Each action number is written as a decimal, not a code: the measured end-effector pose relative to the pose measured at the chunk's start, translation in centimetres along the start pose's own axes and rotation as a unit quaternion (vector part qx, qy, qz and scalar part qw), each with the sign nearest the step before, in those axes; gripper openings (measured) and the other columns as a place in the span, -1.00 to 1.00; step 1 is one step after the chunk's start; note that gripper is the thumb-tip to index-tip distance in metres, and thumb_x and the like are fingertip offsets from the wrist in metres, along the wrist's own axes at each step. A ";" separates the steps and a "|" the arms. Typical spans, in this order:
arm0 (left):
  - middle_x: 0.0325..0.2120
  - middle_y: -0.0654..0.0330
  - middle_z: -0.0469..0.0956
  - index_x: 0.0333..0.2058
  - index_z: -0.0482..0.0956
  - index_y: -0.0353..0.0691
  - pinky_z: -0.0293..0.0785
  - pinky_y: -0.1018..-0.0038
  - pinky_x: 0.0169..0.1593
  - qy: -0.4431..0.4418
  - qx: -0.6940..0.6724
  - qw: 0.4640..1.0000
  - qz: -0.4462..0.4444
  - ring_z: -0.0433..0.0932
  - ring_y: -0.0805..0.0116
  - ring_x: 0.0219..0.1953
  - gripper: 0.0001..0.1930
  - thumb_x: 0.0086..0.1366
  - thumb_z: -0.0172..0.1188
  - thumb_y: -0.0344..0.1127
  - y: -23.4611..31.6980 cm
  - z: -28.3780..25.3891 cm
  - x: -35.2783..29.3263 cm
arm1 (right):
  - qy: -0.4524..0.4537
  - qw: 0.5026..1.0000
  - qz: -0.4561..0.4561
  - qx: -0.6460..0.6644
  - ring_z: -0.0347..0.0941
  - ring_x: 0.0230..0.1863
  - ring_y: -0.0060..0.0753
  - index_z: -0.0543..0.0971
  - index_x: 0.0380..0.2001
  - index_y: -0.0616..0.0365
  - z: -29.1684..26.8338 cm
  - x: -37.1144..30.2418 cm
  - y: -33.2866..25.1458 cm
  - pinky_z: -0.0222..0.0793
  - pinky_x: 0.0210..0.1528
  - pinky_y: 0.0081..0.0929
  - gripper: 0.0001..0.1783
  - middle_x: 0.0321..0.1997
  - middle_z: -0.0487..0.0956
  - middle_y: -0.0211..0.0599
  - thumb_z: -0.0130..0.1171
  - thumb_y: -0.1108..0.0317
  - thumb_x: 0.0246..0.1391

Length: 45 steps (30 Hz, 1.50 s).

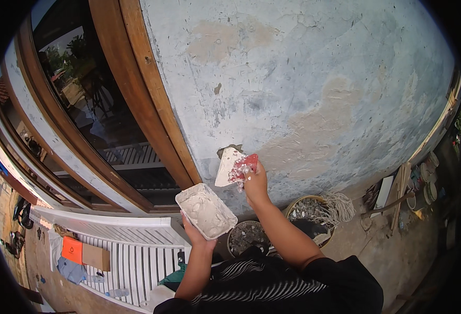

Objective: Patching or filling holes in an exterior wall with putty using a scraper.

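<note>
Right hand (255, 184) is closed tight around the red handle of a scraper (229, 166). Its flat blade is smeared white and presses on the wall (314, 78), right by a small dark hole (229, 149) in the paint. Left hand (199, 235) is just below and to the left of the scraper, and its fingers are wrapped under a white tray (205, 209). That tray is full of thick white paste and tilts a little. Both arms come up from the bottom, from a dark striped shirt (272, 288). The wall is pale blue and grey, with brown bare patches where paint is gone, above and to the right of the scraper. Left of the scraper is a brown wooden window frame (136, 94) with dark glass. Below the scraper, on the ground, sit a round dark bucket (246, 236) with grey bits in it and a bigger basket (309, 209) beside it. Far below and left of the scraper lies a white slatted shutter (131, 246), with an orange and brown box (86, 253) on it. Right of the scraper, along the foot of the wall, lean some boards (400, 193) and small pots.
</note>
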State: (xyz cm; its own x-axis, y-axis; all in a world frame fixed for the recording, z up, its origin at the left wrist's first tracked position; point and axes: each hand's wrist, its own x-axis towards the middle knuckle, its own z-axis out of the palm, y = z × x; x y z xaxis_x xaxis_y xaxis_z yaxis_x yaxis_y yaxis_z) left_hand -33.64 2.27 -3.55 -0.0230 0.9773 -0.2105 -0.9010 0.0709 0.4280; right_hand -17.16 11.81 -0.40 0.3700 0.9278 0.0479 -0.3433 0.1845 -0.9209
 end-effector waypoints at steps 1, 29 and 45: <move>0.22 0.14 0.46 0.32 0.32 -0.05 0.39 0.03 0.27 -0.001 0.008 1.000 0.002 0.47 0.04 0.21 -0.34 0.48 -0.28 0.27 0.0 0.0 -0.1 | -0.006 0.999 0.045 -0.017 0.52 -0.39 -0.58 0.51 -0.06 0.20 0.1 0.3 -0.1 0.40 -0.50 -0.55 -0.78 -0.23 0.60 -0.37 -0.05 0.57 0.28; 0.26 0.14 0.42 0.34 0.28 -0.04 0.36 0.02 0.30 -0.014 -0.005 1.000 -0.004 0.43 0.01 0.25 -0.33 0.50 -0.31 0.27 -0.3 -0.7 0.5 | 0.001 0.998 -0.028 -0.059 0.54 -0.18 -0.55 0.47 0.03 0.23 -4.3 -0.9 -0.1 0.47 -0.15 -0.53 -0.71 -0.15 0.61 -0.36 0.00 0.61 0.26; 0.18 0.17 0.49 0.30 0.35 -0.02 0.44 0.02 0.22 -0.004 0.001 1.000 -0.031 0.50 0.04 0.17 -0.36 0.48 -0.25 0.27 -1.7 0.3 1.2 | 0.046 0.965 -0.124 -0.228 0.59 -0.24 -0.38 0.44 0.11 0.31 -5.5 1.0 0.5 0.50 -0.19 -0.35 -0.58 -0.23 0.65 -0.18 0.11 0.56 0.16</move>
State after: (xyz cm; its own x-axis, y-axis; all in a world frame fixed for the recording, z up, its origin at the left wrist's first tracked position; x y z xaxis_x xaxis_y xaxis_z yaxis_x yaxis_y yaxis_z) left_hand -31.98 3.35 -4.28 0.0355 0.9728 -0.2291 -0.8998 0.1309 0.4163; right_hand -12.26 11.02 -2.91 0.4744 0.8366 0.2741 0.1733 0.2165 -0.9608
